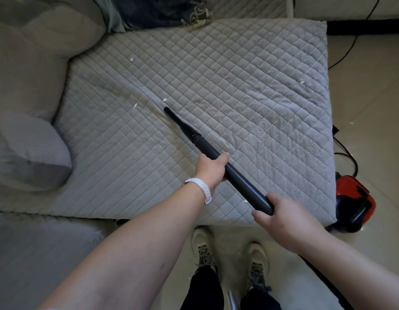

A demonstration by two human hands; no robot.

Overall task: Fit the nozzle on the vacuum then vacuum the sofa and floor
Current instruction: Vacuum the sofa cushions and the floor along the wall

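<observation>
Nozzle (178,121) (tip on sofa (238,86)): left hand (211,170), right hand (283,222) grip the tube (236,177).

Bare forearms — white wristband (202,187), beige laced shoes (203,247), dark trousers (203,289).

A grey quilted sofa seat (238,86) carries small white paper scraps (165,99) — the black tapered nozzle (178,123) touches it.
</observation>
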